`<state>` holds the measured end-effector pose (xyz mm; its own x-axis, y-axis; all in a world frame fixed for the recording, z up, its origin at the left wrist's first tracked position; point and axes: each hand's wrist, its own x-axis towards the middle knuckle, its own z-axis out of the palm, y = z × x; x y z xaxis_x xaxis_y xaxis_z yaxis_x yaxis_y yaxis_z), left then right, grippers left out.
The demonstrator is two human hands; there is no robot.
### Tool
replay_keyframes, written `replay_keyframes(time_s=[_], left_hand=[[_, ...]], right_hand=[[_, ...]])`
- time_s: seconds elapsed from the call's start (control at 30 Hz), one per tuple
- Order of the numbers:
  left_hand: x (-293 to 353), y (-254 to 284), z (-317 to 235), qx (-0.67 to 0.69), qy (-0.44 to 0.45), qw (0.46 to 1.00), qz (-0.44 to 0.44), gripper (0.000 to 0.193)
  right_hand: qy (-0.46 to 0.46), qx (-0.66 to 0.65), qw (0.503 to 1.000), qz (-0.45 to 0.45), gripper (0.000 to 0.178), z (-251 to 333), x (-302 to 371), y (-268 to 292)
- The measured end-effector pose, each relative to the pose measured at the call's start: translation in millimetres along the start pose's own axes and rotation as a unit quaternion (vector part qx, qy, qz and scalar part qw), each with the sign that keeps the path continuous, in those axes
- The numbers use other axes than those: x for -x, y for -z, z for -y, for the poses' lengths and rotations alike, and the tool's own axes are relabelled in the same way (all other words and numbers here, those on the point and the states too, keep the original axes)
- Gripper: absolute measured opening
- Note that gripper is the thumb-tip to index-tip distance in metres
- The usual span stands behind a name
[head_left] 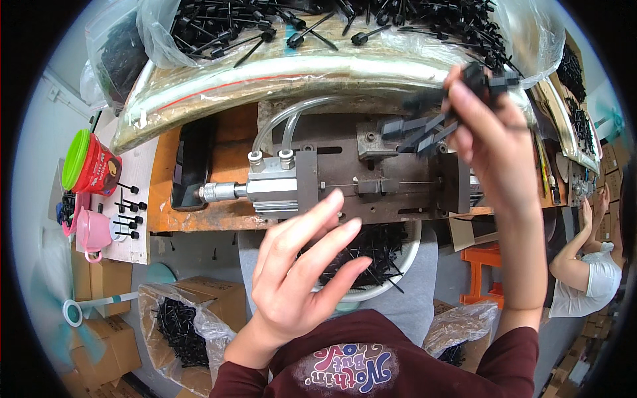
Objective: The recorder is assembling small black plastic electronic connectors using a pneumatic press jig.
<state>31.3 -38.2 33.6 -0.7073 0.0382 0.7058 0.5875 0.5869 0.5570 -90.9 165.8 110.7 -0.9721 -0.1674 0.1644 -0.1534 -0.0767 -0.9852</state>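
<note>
My right hand (494, 132) is raised at the right over the bench, closed around a bunch of black plastic stemmed parts (418, 131). The bunch is partly smeared by motion. Lower down, my left hand (288, 275) has its fingers spread and holds nothing. Its fingertips are just in front of a metal fixture (345, 171) bolted to the bench. A small dark block (377, 187) sits in the middle of that fixture, on a thin rod. At the fixture's left end is a silver air cylinder (272, 186) with two clear hoses.
A heap of black stemmed parts (219, 30) lies on plastic sheeting behind the fixture. More fill a white-rimmed basket (417, 249) by my lap and a plastic-lined box (222, 331). A red tub (99, 169) and pink cup (93, 229) stand left. Another person (587, 275) works at right.
</note>
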Motion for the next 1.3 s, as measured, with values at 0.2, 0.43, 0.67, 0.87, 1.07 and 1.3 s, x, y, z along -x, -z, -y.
replay_keyframes(time_s=[0.2,0.43,0.67,0.87,1.07,1.3], left_hand=[[-15,-11,-16,-0.116,-0.123,0.985,0.044,0.036],[-8,-18,-17,-0.168,-0.176,0.965,0.094,0.033],[1,-6,-24,0.040,-0.076,0.985,0.147,0.032],[10,-10,-22,0.088,0.001,0.985,0.148,0.033],[11,-34,4,-0.061,-0.017,0.993,0.101,0.035],[4,-52,3,-0.137,-0.030,0.981,0.133,0.028]], right_hand=[[-0.025,-0.093,0.995,0.003,0.015,-31,62,-15],[-0.096,-0.144,0.985,-0.023,0.015,-52,84,-14],[-0.016,-0.121,0.987,-0.104,0.017,-47,86,-6],[0.025,-0.164,0.976,-0.139,0.020,-55,83,9],[0.052,-0.149,0.976,-0.153,0.021,-49,86,13],[0.029,-0.139,0.978,-0.156,0.022,-48,94,13]])
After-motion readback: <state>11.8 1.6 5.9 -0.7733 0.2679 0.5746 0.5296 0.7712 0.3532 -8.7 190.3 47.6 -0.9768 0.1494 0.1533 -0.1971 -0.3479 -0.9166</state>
